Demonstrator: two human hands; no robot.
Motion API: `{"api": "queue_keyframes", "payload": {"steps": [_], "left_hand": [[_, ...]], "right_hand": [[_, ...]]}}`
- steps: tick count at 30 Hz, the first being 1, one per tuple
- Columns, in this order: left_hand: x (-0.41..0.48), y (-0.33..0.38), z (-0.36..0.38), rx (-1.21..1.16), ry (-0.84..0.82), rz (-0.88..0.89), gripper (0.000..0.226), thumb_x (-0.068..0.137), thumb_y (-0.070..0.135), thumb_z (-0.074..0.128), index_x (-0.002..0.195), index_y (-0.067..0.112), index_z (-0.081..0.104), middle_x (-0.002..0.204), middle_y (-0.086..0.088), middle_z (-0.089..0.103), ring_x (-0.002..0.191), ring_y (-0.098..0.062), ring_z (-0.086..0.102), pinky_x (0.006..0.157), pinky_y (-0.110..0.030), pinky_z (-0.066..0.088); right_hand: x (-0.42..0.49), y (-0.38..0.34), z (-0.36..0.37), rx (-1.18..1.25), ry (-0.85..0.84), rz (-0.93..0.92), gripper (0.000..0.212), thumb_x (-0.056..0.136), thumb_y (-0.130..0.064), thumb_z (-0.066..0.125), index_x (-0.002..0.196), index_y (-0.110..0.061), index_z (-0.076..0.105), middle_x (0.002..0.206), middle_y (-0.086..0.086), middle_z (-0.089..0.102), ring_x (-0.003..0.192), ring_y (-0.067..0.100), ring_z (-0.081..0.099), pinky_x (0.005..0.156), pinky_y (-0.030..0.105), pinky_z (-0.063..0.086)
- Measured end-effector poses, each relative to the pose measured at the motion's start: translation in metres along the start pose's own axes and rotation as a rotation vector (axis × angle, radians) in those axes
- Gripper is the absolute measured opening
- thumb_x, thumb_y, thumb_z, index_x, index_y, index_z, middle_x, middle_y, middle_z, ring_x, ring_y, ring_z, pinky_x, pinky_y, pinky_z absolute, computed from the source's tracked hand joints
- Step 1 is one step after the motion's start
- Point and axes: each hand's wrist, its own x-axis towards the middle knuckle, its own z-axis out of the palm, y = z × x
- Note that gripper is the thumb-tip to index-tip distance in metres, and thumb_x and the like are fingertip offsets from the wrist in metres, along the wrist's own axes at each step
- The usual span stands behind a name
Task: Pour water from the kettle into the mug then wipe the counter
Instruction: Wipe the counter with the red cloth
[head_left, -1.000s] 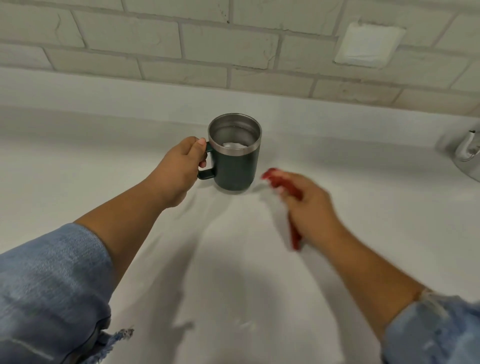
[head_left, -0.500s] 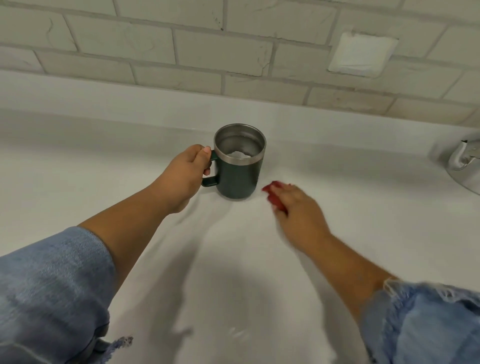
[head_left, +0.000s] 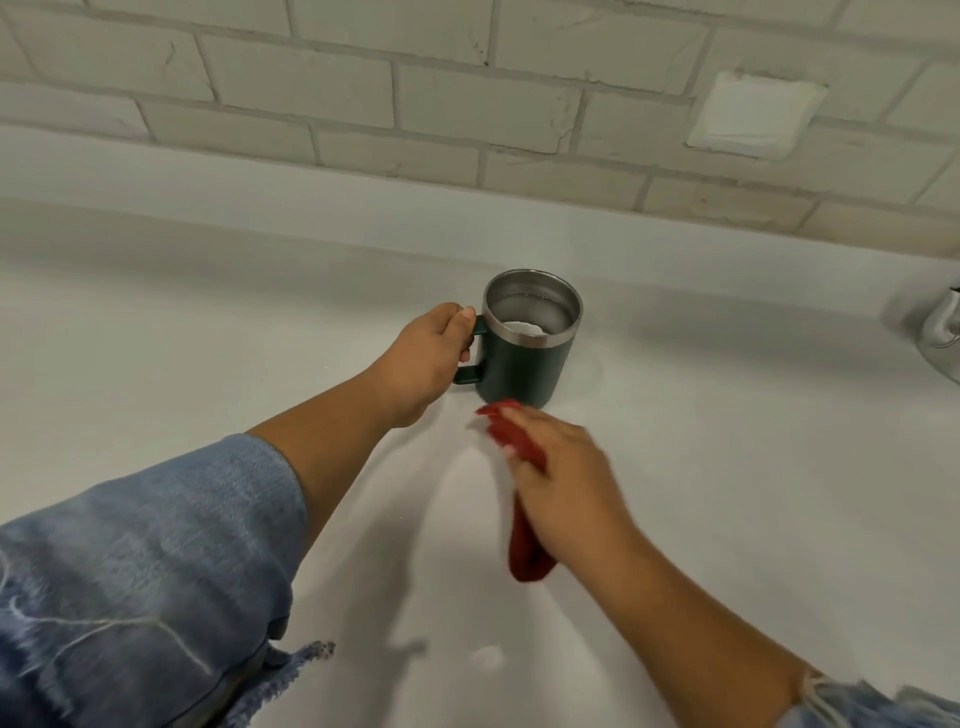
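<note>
A dark green mug (head_left: 524, 366) with a steel rim stands upright on the white counter (head_left: 727, 467), water showing inside it. My left hand (head_left: 426, 358) grips the mug's handle from the left. My right hand (head_left: 561, 467) presses a red cloth (head_left: 522, 499) flat on the counter just in front of the mug, the cloth's front tip close to the mug's base. The hand and cloth are motion-blurred. A silver kettle (head_left: 943, 332) is cut off by the right edge of the view.
A white brick wall (head_left: 363, 104) with a low backsplash ledge runs along the back of the counter. A white square plate (head_left: 753, 117) sits on the wall at upper right. Blue denim sleeves cover both forearms.
My right hand with the red cloth has swept left and back towards me along the counter in front of the mug. The left hand stays on the handle.
</note>
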Motion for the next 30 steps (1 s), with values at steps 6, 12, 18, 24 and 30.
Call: {"api": "queue_keyframes", "payload": {"steps": [6,12,18,24,30], "left_hand": [[0.001,0.000,-0.005,-0.062,-0.081,-0.043,0.030,0.101,0.033,0.029,0.079,0.020,0.045,0.078,0.001,0.045,0.070,-0.013,0.041,0.066,-0.024,0.034],[0.004,0.004,-0.009,0.015,-0.134,-0.041,0.030,0.101,0.033,0.029,0.079,0.021,0.046,0.078,0.000,0.046,0.075,-0.014,0.043,0.065,-0.024,0.037],[-0.009,0.013,-0.030,0.191,-0.138,-0.013,0.040,0.099,0.041,0.028,0.116,0.014,0.053,0.115,-0.003,0.055,0.109,-0.020,0.049,0.096,-0.037,0.042],[-0.081,-0.015,-0.122,0.110,0.066,0.032,0.036,0.096,0.050,0.032,0.105,0.035,0.064,0.110,0.015,0.065,0.109,0.000,0.057,0.090,-0.034,0.048],[-0.170,-0.063,-0.175,0.101,0.260,-0.091,0.028,0.095,0.043,0.040,0.094,0.039,0.068,0.105,0.016,0.069,0.103,-0.001,0.061,0.092,-0.040,0.049]], "right_hand": [[-0.016,0.044,-0.027,-0.185,0.074,0.095,0.042,0.095,-0.034,0.046,0.137,-0.029,0.047,0.141,-0.007,0.050,0.130,0.016,0.043,0.107,0.026,0.029],[-0.022,0.038,0.002,-0.429,0.048,-0.027,0.052,0.095,-0.040,0.042,0.143,-0.023,0.038,0.148,-0.005,0.041,0.134,0.015,0.036,0.115,0.028,0.024],[-0.020,-0.013,0.061,-0.406,-0.020,-0.138,0.052,0.098,-0.039,0.037,0.147,-0.027,0.026,0.154,-0.005,0.030,0.141,0.016,0.027,0.114,0.028,0.014],[0.008,-0.031,0.071,-0.225,-0.061,-0.222,0.048,0.098,-0.021,0.041,0.145,-0.022,0.035,0.151,-0.004,0.036,0.139,0.014,0.029,0.112,0.020,0.013],[0.058,-0.053,0.089,-0.383,-0.068,-0.219,0.049,0.096,-0.016,0.044,0.145,-0.015,0.034,0.151,0.005,0.035,0.138,0.023,0.032,0.117,0.033,0.022]]}}
